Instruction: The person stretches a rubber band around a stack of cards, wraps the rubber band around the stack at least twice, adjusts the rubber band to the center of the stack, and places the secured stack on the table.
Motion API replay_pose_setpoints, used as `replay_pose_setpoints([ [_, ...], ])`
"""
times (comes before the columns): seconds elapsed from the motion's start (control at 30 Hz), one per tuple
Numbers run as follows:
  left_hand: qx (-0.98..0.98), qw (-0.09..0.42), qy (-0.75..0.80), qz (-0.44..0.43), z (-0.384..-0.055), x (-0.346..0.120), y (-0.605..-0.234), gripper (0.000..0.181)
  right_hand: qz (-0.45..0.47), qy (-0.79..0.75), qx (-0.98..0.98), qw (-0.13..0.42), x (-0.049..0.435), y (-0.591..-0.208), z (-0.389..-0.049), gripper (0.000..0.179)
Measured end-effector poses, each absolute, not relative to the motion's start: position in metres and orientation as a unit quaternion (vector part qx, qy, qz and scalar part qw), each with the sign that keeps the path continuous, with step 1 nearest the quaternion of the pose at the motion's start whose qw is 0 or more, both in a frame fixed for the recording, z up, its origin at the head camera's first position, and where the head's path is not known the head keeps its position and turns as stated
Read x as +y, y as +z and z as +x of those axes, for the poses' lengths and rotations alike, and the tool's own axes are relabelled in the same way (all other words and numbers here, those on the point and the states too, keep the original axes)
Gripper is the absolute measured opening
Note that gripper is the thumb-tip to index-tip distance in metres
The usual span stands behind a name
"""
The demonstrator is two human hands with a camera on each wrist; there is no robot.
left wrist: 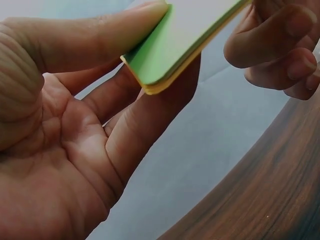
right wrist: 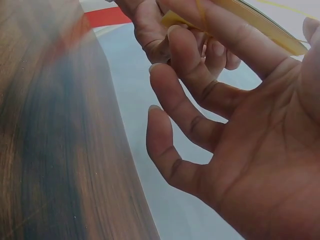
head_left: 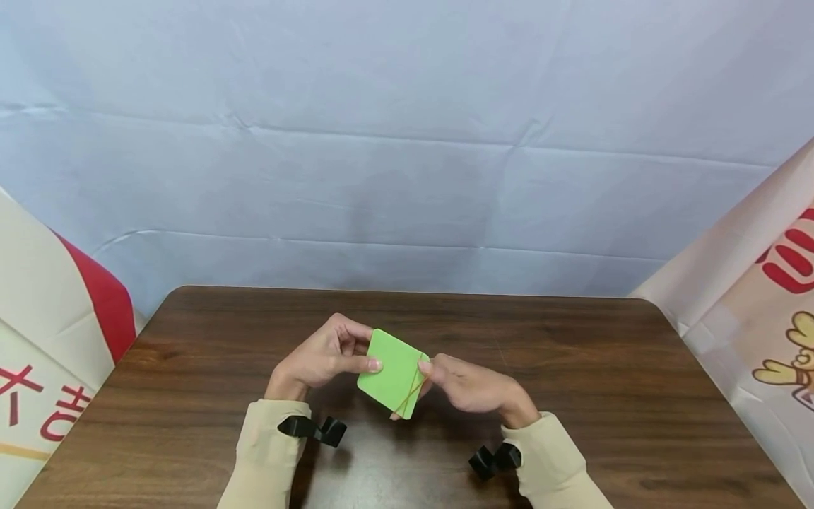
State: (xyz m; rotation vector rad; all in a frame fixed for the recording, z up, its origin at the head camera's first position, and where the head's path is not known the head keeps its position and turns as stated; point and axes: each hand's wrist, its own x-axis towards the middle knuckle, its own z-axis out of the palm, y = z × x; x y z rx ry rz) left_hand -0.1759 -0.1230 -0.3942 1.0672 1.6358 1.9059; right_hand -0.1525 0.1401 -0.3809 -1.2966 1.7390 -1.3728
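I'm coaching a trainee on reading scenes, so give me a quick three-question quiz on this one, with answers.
1. What colour is the upper face of the square stack?
2. True or false: the left hand is holding nothing.
3. Which is nearer the orange band: A, the left hand; B, the right hand?

Key:
1. Green.
2. False; its fingers grip the square stack.
3. B.

1. My right hand (right wrist: 255, 135) has its index finger along a yellow stack (right wrist: 272, 31), the other fingers bent.
2. A thin band (right wrist: 203, 14) crosses that finger.
3. My left hand (right wrist: 151, 27) is at the stack's far end.
4. Wooden table (right wrist: 60, 150) left, pale sheet (right wrist: 175, 212) beside it.
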Motion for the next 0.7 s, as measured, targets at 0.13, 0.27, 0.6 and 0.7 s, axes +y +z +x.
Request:
replay_pose_setpoints([
  [0.13,0.589,0.211,0.674,0.392,-0.1761,-0.124,-0.3947,0.028,-0.487,-0.501,0.666,0.262,0.1412,-0.3806,-0.152,0.076],
  [0.27,0.6,0.211,0.666,0.389,-0.1757,-0.1244,-0.3944,0.026,-0.461,-0.494,0.69,0.26,0.144,-0.3804,-0.1507,0.079],
  [0.6,0.614,0.211,0.656,0.384,-0.174,-0.1218,-0.3922,0.024,-0.422,-0.486,0.722,0.254,0.1441,-0.3787,-0.148,0.066],
  [0.7,0.618,0.209,0.658,0.375,-0.173,-0.1217,-0.3916,0.025,-0.416,-0.494,0.722,0.248,0.1433,-0.3784,-0.1494,0.058],
])
